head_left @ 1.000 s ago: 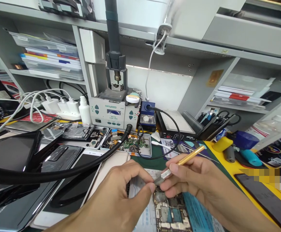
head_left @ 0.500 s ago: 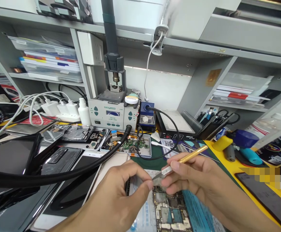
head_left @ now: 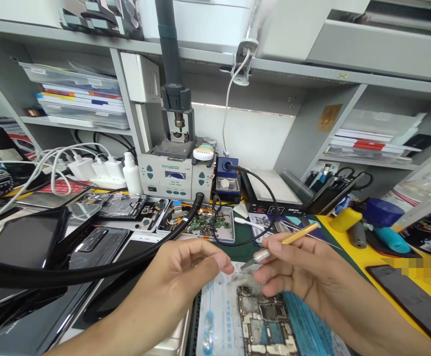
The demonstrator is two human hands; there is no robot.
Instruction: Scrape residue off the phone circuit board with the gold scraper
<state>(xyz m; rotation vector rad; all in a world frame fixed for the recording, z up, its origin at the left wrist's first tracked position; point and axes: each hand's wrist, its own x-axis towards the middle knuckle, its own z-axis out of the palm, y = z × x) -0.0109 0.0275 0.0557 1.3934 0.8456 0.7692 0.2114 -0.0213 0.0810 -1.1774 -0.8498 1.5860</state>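
Observation:
My right hand [head_left: 293, 264] holds a craft knife with a gold handle [head_left: 300, 233] and a silver collar. Its thin blade [head_left: 248, 264] points left and down above the work surface. Just left of the blade tip is my left hand [head_left: 193, 269], its thumb and fingertips drawn together and apart from the blade. Whatever may be between those fingertips is hidden. Below both hands a phone logic board [head_left: 269, 321] lies on a whitish sheet [head_left: 224, 296], with blue ribbed material [head_left: 304, 321] along its right side.
A soldering and hot-air station [head_left: 174, 175] stands at the back. In front of it sits a tray of small circuit parts [head_left: 222, 232]. A thick black hose [head_left: 126, 269] crosses several phones on the left. A dark phone [head_left: 404, 301] lies at right.
My left thumb and fingertips have come away from the blade tip, moving slightly left. The knife stays in my right hand, a little further right. More of the sheet shows.

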